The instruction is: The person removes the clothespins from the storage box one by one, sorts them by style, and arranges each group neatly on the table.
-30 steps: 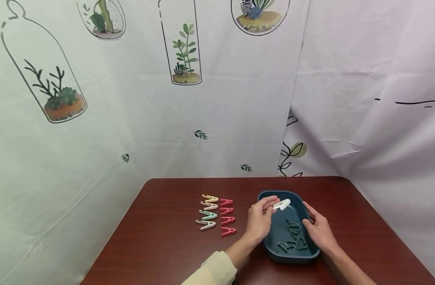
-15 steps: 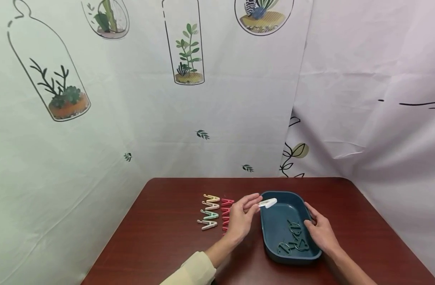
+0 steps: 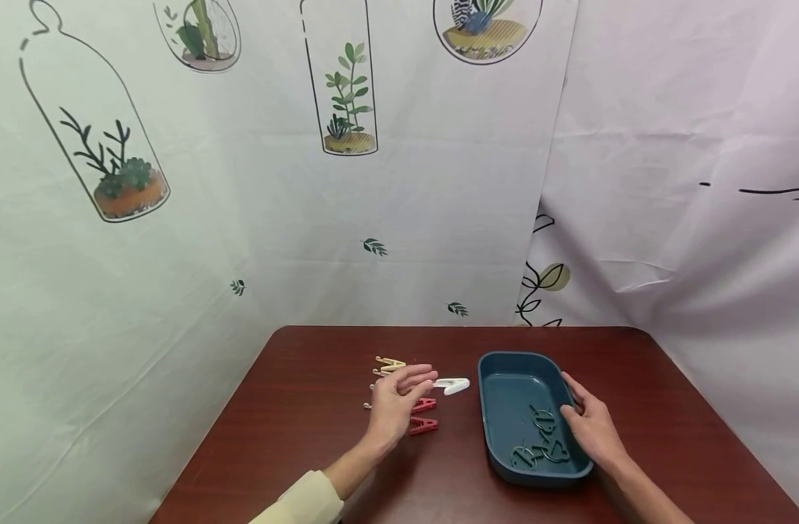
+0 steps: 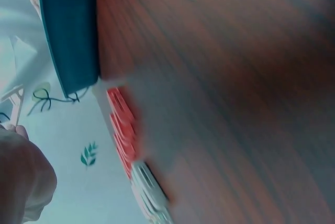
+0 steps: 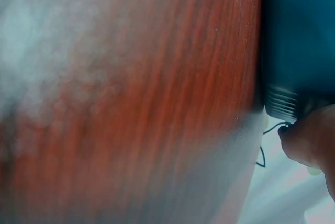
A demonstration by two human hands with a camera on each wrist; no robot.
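My left hand (image 3: pixel 393 409) pinches a white clothespin (image 3: pixel 455 385) between thumb and fingertips, held over the rows of clothespins. Beneath it, red clothespins (image 3: pixel 423 426) lie in a column on the table, partly hidden by the hand. A yellow clothespin (image 3: pixel 391 362) shows beyond it, and more pale ones (image 4: pixel 149 185) appear in the left wrist view. With thumb inside and fingers outside, my right hand (image 3: pixel 592 429) grips the right wall of a dark blue bin (image 3: pixel 509 387). Several dark green looped pieces (image 3: pixel 541 445) lie in the bin's near part.
The dark red-brown wooden table (image 3: pixel 321 437) has rounded far corners. Behind it hangs a white cloth (image 3: pixel 412 204) printed with plants in glass jars. The bin stands right of the clothespin rows, with bare wood between.
My left hand has carried the white clothespin leftward from over the bin to over the clothespin rows, covering part of them. My right hand keeps its grip on the bin.
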